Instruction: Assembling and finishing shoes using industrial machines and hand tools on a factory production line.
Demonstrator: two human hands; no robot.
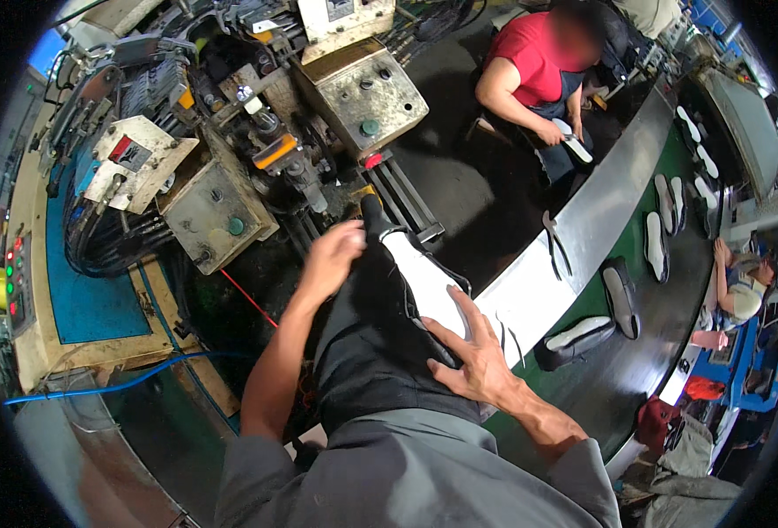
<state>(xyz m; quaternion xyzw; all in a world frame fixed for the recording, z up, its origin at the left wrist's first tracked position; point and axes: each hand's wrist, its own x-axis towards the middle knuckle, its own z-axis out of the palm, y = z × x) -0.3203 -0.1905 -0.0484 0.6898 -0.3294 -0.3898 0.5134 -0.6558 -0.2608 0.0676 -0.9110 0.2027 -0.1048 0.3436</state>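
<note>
A black shoe upper [428, 283] lies sole side up across my lap, its long white insole board facing me. Over its near, broad end rests my right hand [474, 356], steadying it with the fingers on the white board and the dark edge. The far end narrows to a black tip beside my left hand [332, 257]. That hand is closed, its fingers bunched and slightly blurred; whatever they pinch is hidden.
Ahead stands a machine with control boxes [360, 101]. At right, a metal ledge [530, 280] holding pincers [556, 244] borders a green conveyor [590, 300] carrying several shoes [621, 297]. A co-worker in red [530, 66] holds another shoe; a second person [741, 286] is farther right.
</note>
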